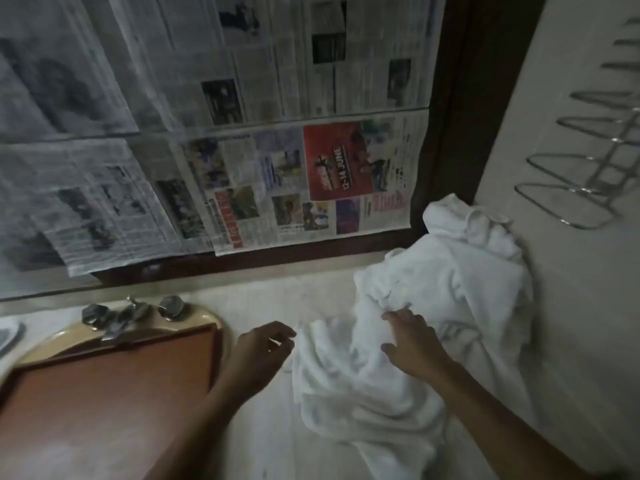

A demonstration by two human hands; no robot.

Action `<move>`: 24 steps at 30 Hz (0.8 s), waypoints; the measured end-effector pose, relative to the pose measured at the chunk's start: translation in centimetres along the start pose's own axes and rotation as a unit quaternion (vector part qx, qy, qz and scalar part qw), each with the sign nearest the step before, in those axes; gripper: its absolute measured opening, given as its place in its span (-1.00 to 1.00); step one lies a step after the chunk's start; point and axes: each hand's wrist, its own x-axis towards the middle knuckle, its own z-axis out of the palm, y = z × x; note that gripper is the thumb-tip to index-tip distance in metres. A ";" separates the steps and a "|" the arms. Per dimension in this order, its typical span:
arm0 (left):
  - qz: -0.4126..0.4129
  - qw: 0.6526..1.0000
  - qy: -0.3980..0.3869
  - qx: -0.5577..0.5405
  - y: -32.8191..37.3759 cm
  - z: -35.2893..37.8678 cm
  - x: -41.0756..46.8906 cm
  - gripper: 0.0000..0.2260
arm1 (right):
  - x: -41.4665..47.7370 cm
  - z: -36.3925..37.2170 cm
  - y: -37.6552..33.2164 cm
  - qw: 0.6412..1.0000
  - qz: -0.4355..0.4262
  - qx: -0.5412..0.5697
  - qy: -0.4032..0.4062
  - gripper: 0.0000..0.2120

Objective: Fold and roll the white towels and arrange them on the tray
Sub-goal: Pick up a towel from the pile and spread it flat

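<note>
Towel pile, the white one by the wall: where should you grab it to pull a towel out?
Probably the loose front-left edge of the towel pile, beside the left hand. That edge lies free on the counter; the rest is bunched against the wall. Come from the left and pinch it with the fingers.

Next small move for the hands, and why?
Probably pinch a layer of the towels with the right hand and draw it onto the counter toward the left hand: they lie crumpled in a heap, none folded, the tray holds none, and the right hand rests on them.
</note>
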 end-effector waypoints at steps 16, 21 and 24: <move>-0.395 0.906 0.012 -0.152 -3.8 17.0 -6.1 -0.59 | -7.4 12.1 5.7 0.997 -0.014 0.038 0.066 -0.60; -0.290 0.939 0.099 -0.153 -1.9 13.9 -8.6 -0.85 | -8.4 10.8 5.6 0.991 -0.015 0.124 -0.041 -0.83; -0.212 0.953 0.103 -0.190 -1.3 11.2 -10.0 -0.89 | -10.9 9.6 4.3 0.979 -0.040 0.128 -0.155 -0.85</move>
